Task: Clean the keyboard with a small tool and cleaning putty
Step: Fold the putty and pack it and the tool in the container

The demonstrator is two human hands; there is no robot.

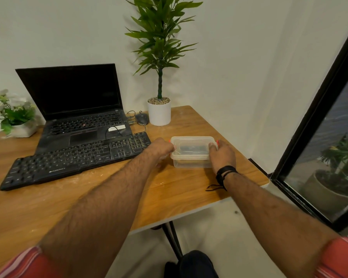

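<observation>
A black external keyboard [76,160] lies slanted on the wooden table [48,201], left of centre. To its right stands a clear plastic box [191,152] with a lid and orange clips; something dark shows dimly inside. My left hand [161,148] grips the box's left end, fingers on the lid edge. My right hand [222,154] grips the right end beside the orange clip. The putty and the small tool cannot be made out.
An open black laptop [78,109] sits behind the keyboard, a cable looping over it. A black mouse [142,118] and a white potted plant [159,113] stand at the back. A small flower pot [18,125] is far left. The table's right edge is near the box.
</observation>
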